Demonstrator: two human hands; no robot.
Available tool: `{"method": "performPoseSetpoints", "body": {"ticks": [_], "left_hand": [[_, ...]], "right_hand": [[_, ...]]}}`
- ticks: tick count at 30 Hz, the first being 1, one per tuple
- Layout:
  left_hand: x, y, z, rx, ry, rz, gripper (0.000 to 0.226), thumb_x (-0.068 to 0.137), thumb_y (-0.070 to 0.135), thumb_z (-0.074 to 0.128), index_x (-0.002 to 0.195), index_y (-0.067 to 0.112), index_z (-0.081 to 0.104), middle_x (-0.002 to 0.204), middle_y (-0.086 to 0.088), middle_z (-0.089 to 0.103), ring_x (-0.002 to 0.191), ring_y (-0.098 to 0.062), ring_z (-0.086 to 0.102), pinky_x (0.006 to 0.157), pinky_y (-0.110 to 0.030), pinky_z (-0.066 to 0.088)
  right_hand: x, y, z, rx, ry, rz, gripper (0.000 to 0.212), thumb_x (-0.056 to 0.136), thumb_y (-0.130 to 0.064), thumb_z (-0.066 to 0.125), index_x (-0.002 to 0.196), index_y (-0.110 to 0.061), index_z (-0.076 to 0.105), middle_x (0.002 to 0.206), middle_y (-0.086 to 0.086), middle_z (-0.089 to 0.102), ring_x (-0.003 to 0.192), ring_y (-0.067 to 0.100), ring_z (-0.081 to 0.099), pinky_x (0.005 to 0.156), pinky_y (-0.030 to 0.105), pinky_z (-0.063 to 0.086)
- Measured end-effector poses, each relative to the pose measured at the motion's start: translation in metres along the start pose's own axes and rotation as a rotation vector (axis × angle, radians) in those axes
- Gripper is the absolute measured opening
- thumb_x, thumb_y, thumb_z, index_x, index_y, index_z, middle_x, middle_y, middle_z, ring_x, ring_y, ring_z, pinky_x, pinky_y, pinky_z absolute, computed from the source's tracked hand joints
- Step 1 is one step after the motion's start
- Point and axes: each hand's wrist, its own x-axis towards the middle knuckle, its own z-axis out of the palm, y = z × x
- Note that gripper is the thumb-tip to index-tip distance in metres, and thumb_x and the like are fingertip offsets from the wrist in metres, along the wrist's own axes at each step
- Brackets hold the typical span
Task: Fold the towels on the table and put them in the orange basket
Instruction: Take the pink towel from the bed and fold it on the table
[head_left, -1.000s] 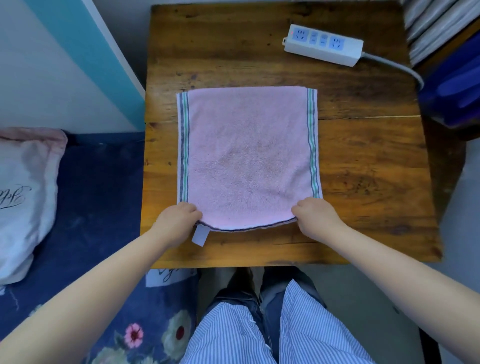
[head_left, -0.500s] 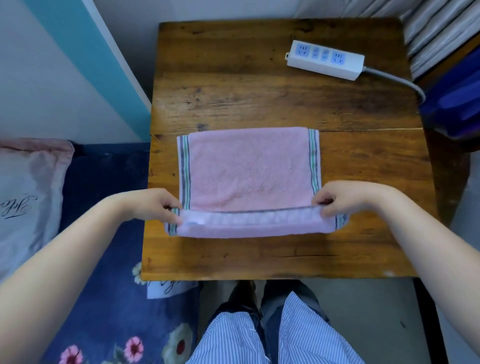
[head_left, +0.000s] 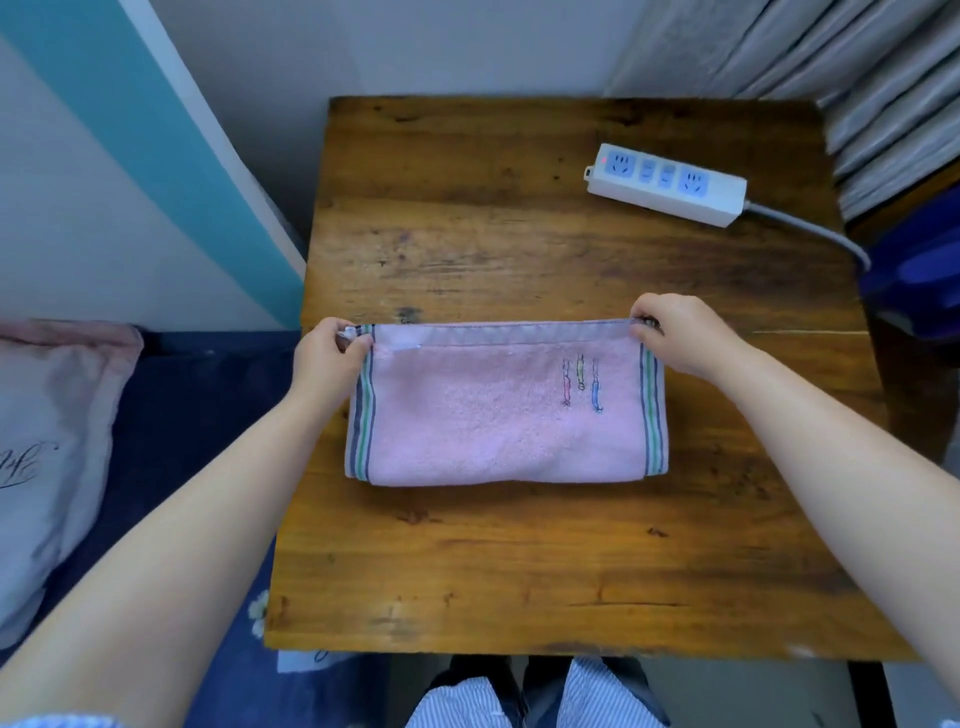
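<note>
A pink towel (head_left: 498, 421) with green and blue striped ends lies folded in half on the wooden table (head_left: 519, 561). Small coloured embroidery shows on its top layer near the right end. My left hand (head_left: 332, 358) pinches the far left corner of the towel. My right hand (head_left: 675, 335) pinches the far right corner. Both corners sit at the towel's far edge. No orange basket is in view.
A white power strip (head_left: 667, 184) with a grey cable lies at the table's far right. A bed with a pale pillow (head_left: 47, 452) and dark blue floral bedding (head_left: 197, 415) is on the left. Curtains (head_left: 831, 67) hang at the upper right above a blue object (head_left: 914, 270).
Both hands lifted the towel's near edge and carried it over to the far edge, folding the towel in half. The embroidered side now faces up.
</note>
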Motion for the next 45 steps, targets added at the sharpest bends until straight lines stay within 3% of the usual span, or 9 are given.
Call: {"method": "performPoseSetpoints", "body": {"ticks": [9,14,18,22,26,30,36,40,45], "left_hand": [[0.019,-0.002,0.030,0.047,0.027,0.002,0.010,0.097,0.020,0.039,0.095,0.013,0.046,0.085,-0.008,0.055,0.078,-0.025,0.051,0.067,-0.031,0.038],[0.025,-0.009,0.041,0.175,0.038,-0.042,0.020,0.096,0.023,0.042,0.104,0.007,0.051,0.094,-0.016,0.061,0.084,-0.031,0.054,0.065,-0.031,0.037],[0.027,-0.006,0.039,0.131,0.016,-0.132,0.038,0.095,0.029,0.045,0.126,0.007,0.041,0.121,-0.020,0.057,0.107,-0.035,0.054,0.082,-0.036,0.044],[0.008,-0.012,0.025,0.015,-0.010,-0.278,0.054,0.092,0.043,0.045,0.133,0.009,0.033,0.128,-0.017,0.052,0.112,-0.034,0.051,0.079,-0.033,0.039],[-0.035,-0.036,0.013,0.029,-0.173,-0.305,0.047,0.092,0.043,0.044,0.128,0.012,0.041,0.105,-0.006,0.057,0.095,-0.025,0.054,0.063,-0.029,0.042],[-0.071,-0.059,0.008,-0.101,-0.242,-0.245,0.023,0.096,0.030,0.042,0.092,0.012,0.056,0.078,0.007,0.054,0.075,-0.014,0.049,0.056,-0.021,0.032],[-0.076,-0.067,0.011,0.068,-0.113,-0.189,0.033,0.098,0.024,0.037,0.080,0.002,0.055,0.072,-0.008,0.053,0.070,-0.022,0.045,0.053,-0.029,0.028],[-0.075,-0.070,0.014,0.296,-0.115,-0.092,0.031,0.099,0.022,0.035,0.082,0.002,0.051,0.084,-0.020,0.059,0.082,-0.030,0.047,0.061,-0.034,0.032],[-0.079,-0.063,0.019,0.414,-0.071,-0.119,0.027,0.095,0.023,0.043,0.114,0.005,0.050,0.108,-0.020,0.061,0.101,-0.035,0.051,0.076,-0.040,0.043]], "right_hand": [[0.025,0.007,0.025,0.010,0.031,0.082,0.019,0.095,-0.019,0.044,0.102,-0.007,0.057,0.101,0.011,0.058,0.086,0.024,0.056,0.072,0.035,0.047],[0.027,0.007,0.045,-0.103,0.021,0.145,0.024,0.098,-0.021,0.034,0.107,-0.008,0.052,0.101,0.010,0.052,0.077,0.024,0.054,0.060,0.034,0.044],[0.022,0.000,0.049,-0.213,0.123,0.189,0.025,0.096,-0.017,0.038,0.113,-0.006,0.052,0.109,0.015,0.053,0.091,0.030,0.055,0.073,0.038,0.045],[-0.011,-0.025,0.053,0.012,0.317,0.135,0.026,0.084,-0.008,0.055,0.108,0.000,0.060,0.116,0.020,0.057,0.109,0.039,0.051,0.092,0.047,0.039],[-0.059,-0.057,0.070,-0.031,0.350,-0.062,0.037,0.074,-0.020,0.042,0.092,0.000,0.068,0.107,0.026,0.064,0.105,0.043,0.060,0.086,0.063,0.042],[-0.088,-0.077,0.096,-0.106,0.190,-0.181,0.045,0.076,-0.027,0.037,0.100,-0.004,0.068,0.115,0.023,0.064,0.111,0.041,0.059,0.088,0.065,0.039],[-0.082,-0.062,0.119,-0.115,-0.087,-0.052,0.064,0.085,-0.050,0.013,0.144,-0.028,0.023,0.157,0.002,0.004,0.145,0.024,-0.001,0.114,0.048,-0.006],[-0.075,-0.045,0.119,-0.168,-0.093,-0.023,0.076,0.074,-0.059,-0.009,0.144,-0.037,0.011,0.157,-0.003,-0.005,0.145,0.022,-0.008,0.111,0.044,-0.015],[-0.075,-0.034,0.118,-0.173,-0.107,0.037,0.052,0.095,-0.049,0.017,0.144,-0.037,0.006,0.157,-0.002,-0.009,0.144,0.020,-0.012,0.112,0.043,-0.013]]}}
